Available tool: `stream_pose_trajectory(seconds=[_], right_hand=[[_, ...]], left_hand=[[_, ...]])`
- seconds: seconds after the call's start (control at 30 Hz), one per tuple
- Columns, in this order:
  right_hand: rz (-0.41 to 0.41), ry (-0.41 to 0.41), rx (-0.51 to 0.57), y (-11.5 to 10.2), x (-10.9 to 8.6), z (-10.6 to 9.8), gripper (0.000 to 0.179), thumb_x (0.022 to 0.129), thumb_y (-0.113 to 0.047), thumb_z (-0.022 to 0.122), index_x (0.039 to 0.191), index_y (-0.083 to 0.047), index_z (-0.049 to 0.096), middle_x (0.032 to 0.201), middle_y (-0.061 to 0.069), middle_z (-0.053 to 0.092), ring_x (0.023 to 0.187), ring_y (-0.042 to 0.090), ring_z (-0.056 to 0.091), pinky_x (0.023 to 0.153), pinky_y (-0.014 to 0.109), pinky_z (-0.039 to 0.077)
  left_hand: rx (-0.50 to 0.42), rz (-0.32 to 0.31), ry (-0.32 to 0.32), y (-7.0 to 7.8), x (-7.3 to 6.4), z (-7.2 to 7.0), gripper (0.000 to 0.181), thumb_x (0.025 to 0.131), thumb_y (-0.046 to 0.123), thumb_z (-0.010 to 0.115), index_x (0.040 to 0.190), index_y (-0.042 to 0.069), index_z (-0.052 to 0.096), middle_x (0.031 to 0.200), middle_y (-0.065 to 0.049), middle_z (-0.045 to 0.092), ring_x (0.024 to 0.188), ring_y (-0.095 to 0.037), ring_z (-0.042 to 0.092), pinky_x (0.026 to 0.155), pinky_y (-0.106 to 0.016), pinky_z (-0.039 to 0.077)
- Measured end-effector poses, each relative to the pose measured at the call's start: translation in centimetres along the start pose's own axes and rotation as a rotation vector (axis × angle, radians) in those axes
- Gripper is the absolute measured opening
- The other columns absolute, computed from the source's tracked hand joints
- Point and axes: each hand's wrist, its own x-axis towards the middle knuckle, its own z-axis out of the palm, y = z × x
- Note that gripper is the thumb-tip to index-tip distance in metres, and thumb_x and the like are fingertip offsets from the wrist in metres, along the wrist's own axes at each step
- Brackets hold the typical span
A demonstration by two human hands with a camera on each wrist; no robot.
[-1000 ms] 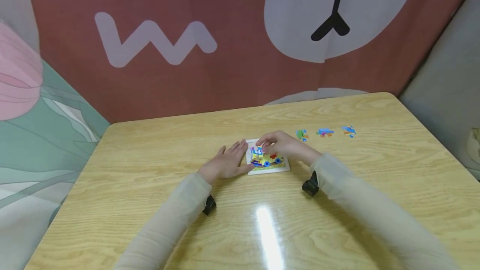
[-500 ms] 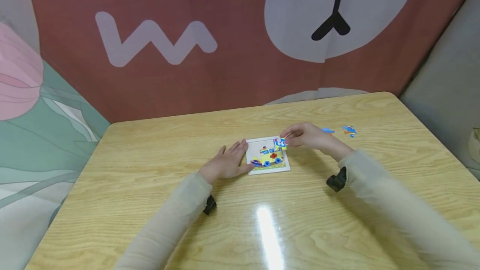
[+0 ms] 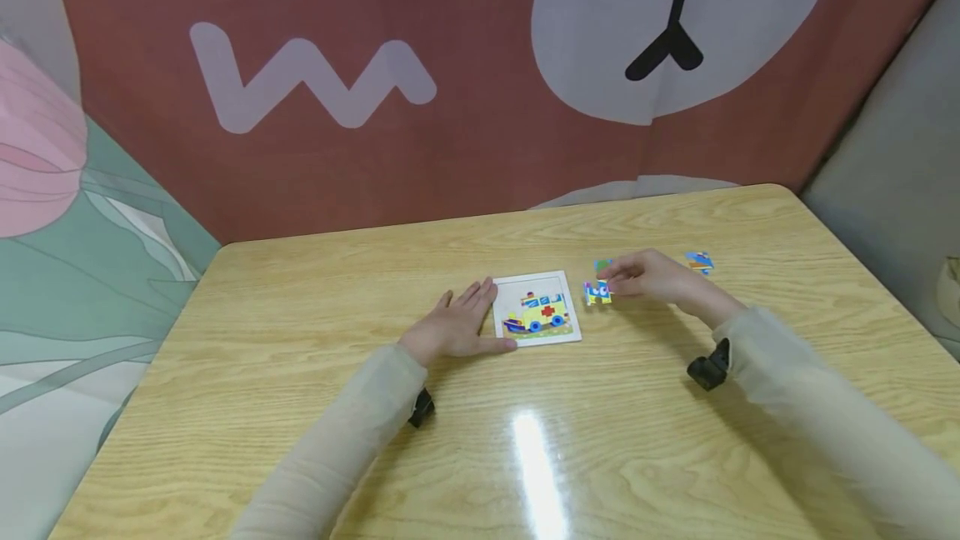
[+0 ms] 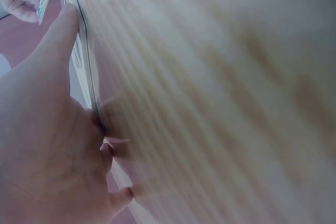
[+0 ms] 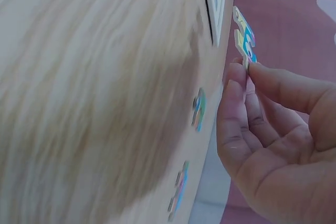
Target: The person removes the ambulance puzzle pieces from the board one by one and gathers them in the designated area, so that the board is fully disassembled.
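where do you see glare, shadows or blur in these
Head: bright glare streak on the wooden table, shadow beside the right sleeve; left wrist: the wood grain looks pale and blurred; right wrist: a broad shadow on the table, while the held puzzle piece looks fairly clear.

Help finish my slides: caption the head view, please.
The left hand touches a white-framed ambulance puzzle; the right hand pinches a loose piece beside it.

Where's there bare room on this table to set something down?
Bare table lies between the left hand and left edge, and between the sleeves. Crowded: right of the puzzle frame, where the right hand holds a piece near loose pieces.
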Motion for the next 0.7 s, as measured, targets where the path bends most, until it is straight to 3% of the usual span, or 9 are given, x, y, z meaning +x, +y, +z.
stream_pose_trajectory(seconds=[0.2,0.33,0.7], right_hand=[[0.02,0.0,-0.006,0.8,-0.6,-0.4,0.039,0.094,-0.009,0.058,0.127,0.011,0.055,0.124,0.023,0.062,0.091,-0.005,0.055,0.085,0.023,0.054],[0.031,0.008,-0.022,1.5,-0.7,-0.7,0.038,0.094,-0.009,0.057,0.126,0.011,0.055,0.128,0.025,0.059,0.091,-0.006,0.054,0.084,0.02,0.053],[0.012,0.0,0.012,2.4,-0.8,-1.2,0.038,0.091,-0.003,0.057,0.125,0.014,0.053,0.114,0.013,0.066,0.084,-0.009,0.055,0.077,0.014,0.052]], left_hand=[[-0.006,-0.002,-0.012,0.1,-0.1,-0.1,0.098,0.088,0.07,0.044,0.155,0.016,-0.002,0.163,0.0,-0.006,0.151,-0.016,-0.003,0.123,-0.049,0.002],[-0.005,-0.003,-0.008,0.2,-0.1,-0.1,0.098,0.088,0.07,0.044,0.155,0.016,-0.002,0.163,0.0,-0.006,0.151,-0.016,-0.002,0.123,-0.049,0.002],[-0.014,-0.008,-0.01,0.1,-0.1,0.0,0.098,0.088,0.07,0.044,0.155,0.015,-0.003,0.163,0.0,-0.006,0.151,-0.016,-0.003,0.123,-0.05,0.002]])
